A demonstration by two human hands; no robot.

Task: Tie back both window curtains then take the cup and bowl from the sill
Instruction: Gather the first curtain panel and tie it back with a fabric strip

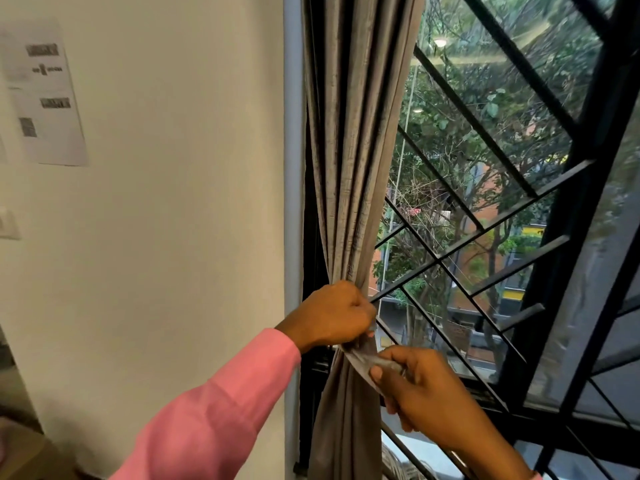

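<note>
A grey curtain [349, 150] hangs bunched at the left side of the window, gathered tight at waist height. My left hand [332, 315] grips the gathered folds and one end of a grey fabric tie-back [362, 356]. The other end of that strip is pinched between thumb and fingers of my right hand [419, 386], just below and to the right. The strip stretches between both hands across the front of the curtain. No cup, bowl or second curtain is in view.
Black diagonal window bars [485, 216] stand right behind the curtain, with trees and buildings outside. A pale wall [173, 202] with a paper notice [45, 95] lies to the left. A light switch [7, 223] sits at the left edge.
</note>
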